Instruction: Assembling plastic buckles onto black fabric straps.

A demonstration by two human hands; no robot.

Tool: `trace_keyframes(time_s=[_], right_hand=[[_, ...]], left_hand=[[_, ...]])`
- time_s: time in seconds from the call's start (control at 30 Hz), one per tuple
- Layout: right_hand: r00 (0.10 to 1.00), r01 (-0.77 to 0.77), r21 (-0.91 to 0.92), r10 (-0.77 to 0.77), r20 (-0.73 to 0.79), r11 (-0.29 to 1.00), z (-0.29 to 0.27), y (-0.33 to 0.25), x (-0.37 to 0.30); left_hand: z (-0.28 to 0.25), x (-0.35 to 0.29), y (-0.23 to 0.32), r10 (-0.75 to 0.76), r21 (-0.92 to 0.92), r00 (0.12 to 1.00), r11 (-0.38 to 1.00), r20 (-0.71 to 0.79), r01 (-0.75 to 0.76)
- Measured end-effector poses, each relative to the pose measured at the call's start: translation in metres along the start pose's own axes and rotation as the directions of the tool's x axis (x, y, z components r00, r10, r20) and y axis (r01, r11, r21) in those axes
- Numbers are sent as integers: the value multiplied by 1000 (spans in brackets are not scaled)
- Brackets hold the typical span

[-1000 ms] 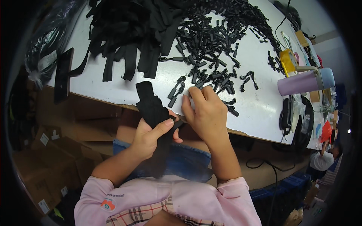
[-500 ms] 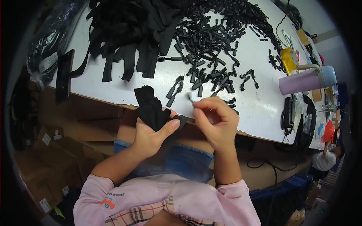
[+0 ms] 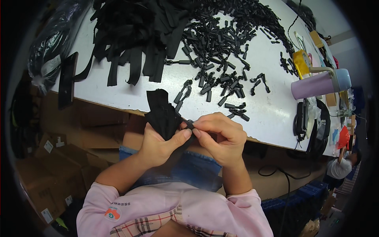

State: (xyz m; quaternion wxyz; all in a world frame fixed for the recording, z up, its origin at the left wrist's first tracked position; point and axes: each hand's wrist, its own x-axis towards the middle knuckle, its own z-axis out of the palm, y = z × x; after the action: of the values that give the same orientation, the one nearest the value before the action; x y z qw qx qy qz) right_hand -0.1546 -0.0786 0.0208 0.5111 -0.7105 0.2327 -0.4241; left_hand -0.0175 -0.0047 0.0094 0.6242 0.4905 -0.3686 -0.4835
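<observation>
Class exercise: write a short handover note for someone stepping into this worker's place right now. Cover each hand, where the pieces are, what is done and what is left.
Left hand: grips a bunch of black fabric strips, thumb pressed to the small black slider.
Right hand: pinches that slider from the other side, just off the table edge.
Supplies: loose sliders spread mid-table, strip pile at the far left.
Done: one slider picked and brought to a strip.
Left: whether it is seated cannot be seen; many loose sliders and strips remain.

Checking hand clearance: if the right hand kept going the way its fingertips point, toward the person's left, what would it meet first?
Probably the left hand: the right hand already pinches a small black zipper slider against its thumb and black fabric bundle.
</observation>
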Motion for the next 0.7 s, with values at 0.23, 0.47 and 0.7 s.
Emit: trace_keyframes(time_s=[0.23, 0.47, 0.7], right_hand=[[1000, 21, -63, -22, -11, 998, 11, 4, -3], [962, -191, 317, 242, -128, 929, 29, 5, -20], [957, -205, 378, 267, -118, 903, 28, 8, -18]], left_hand=[[4, -2, -6, 68, -16, 991, 997, -117, -71], [7, -4, 0, 63, -105, 997, 992, -36, -67], [5, 2, -7, 312, 145, 948, 942, -62, -301]])
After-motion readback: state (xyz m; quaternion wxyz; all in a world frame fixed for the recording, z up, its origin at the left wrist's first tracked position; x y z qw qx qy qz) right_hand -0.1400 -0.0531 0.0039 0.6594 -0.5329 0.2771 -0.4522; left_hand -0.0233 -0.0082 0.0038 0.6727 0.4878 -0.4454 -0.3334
